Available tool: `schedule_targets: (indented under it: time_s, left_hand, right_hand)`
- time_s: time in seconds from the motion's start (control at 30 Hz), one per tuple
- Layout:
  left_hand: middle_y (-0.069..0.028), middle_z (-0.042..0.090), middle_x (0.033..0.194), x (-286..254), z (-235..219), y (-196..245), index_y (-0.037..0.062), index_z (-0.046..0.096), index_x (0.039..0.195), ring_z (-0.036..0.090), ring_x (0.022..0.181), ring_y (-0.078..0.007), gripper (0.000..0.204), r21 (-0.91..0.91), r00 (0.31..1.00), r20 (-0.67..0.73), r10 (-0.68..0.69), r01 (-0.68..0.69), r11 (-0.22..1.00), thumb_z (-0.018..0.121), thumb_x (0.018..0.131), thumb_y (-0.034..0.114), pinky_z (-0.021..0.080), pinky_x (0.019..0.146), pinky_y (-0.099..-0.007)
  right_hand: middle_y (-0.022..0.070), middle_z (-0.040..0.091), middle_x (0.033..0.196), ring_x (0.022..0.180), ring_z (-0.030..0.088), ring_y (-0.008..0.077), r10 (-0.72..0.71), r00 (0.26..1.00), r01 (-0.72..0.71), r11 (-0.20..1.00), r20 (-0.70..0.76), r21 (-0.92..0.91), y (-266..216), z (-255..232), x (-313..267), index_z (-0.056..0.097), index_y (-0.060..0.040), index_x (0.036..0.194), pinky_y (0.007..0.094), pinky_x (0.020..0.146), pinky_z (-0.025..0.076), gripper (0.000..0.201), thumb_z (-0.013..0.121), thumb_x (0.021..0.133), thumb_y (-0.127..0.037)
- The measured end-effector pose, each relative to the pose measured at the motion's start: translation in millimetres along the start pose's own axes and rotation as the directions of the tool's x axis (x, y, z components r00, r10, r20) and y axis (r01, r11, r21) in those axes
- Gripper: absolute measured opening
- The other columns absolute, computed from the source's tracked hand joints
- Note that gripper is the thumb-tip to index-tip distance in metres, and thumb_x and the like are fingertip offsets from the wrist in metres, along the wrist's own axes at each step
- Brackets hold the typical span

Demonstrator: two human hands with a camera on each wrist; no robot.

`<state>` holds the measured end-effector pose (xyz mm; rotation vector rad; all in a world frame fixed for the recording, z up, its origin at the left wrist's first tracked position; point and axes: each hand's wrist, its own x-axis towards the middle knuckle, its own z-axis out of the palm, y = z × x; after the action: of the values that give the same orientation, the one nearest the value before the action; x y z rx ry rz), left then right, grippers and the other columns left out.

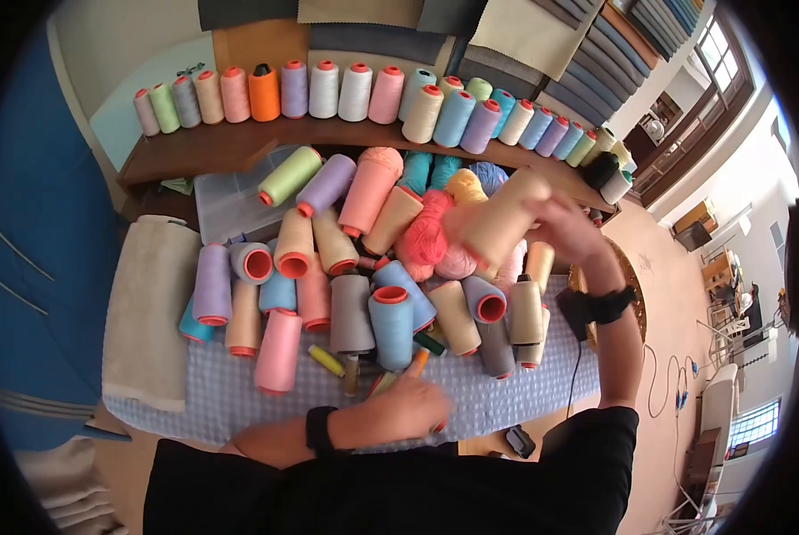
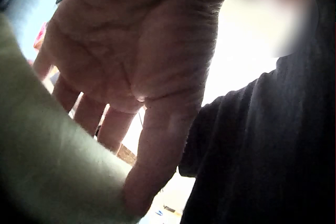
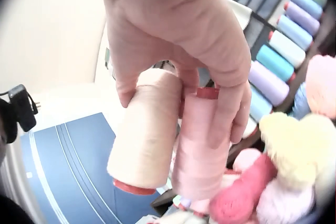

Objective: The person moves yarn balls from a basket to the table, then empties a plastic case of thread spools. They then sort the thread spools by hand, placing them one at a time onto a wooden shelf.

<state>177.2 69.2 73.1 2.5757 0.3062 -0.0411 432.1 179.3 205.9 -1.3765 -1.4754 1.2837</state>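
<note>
Over the right side of the heap, my right hand [image 1: 571, 228] grips a cream cone of thread [image 1: 505, 219], blurred in the head view. The right wrist view shows a pink cone of thread [image 3: 202, 148] in the same grip, side by side with the cream one. My left hand [image 1: 404, 411] is low over the front of the checked cloth, close to my body. In the left wrist view its thumb lies at the edge of a pale green cone of thread [image 2: 58, 150], and the other fingertips are hidden behind that cone.
Many thread cones, such as a blue one [image 1: 391, 325], lie heaped on the checked cloth [image 1: 226, 392] with yarn skeins [image 1: 426, 234]. A row of upright cones [image 1: 325, 89] lines the wooden shelf [image 1: 203, 143] behind. A folded beige towel [image 1: 148, 312] lies left.
</note>
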Motion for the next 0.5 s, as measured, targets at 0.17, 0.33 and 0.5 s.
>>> schedule_targets:
  time_s: [0.17, 0.33, 0.5]
  left_hand:
    - [-0.0096, 0.06, 0.093, -40, -78, -4, 0.0046, 0.06, 0.094, 0.061, 0.084, -0.0233, 0.023, -0.295, 0.957, -0.29, -0.031, -0.058, 0.954, 0.063, 0.074, 0.014, 0.047, 0.08, -0.0358]
    - [-0.0108, 0.058, 0.086, -78, -119, -26, 0.0048, 0.059, 0.097, 0.06, 0.068, -0.0241, 0.022, -0.433, 0.71, -0.638, -0.298, -0.012, 0.901, 0.059, 0.075, 0.005, 0.05, 0.063, -0.034]
    - [-0.004, 0.052, 0.106, -51, -94, 28, 0.0125, 0.058, 0.1, 0.054, 0.099, -0.0251, 0.032, 0.043, 0.686, -0.725, -0.066, 0.141, 0.989, 0.064, 0.069, 0.01, 0.047, 0.079, -0.0394]
  right_hand:
    - [0.0114, 0.059, 0.103, 0.09, 0.059, 0.018, 0.104, 0.988, -0.088, 0.987, 0.116, -0.138, 33, 43, 2, 0.053, 0.0061, 0.113, 0.0284, 0.075, 0.051, 0.063, 0.068, 0.076, -0.042]
    - [0.0114, 0.059, 0.102, 0.092, 0.056, 0.0173, 0.22, 0.975, -0.193, 0.879, 0.011, -0.437, 23, 54, 4, 0.053, 0.0064, 0.114, 0.0299, 0.081, 0.045, 0.064, 0.064, 0.078, -0.046]
    - [0.0147, 0.057, 0.107, 0.101, 0.054, 0.0222, 0.067, 0.995, -0.093, 0.901, -0.076, -0.423, 63, 77, 8, 0.045, 0.0044, 0.122, 0.0335, 0.088, 0.041, 0.065, 0.06, 0.083, -0.045]
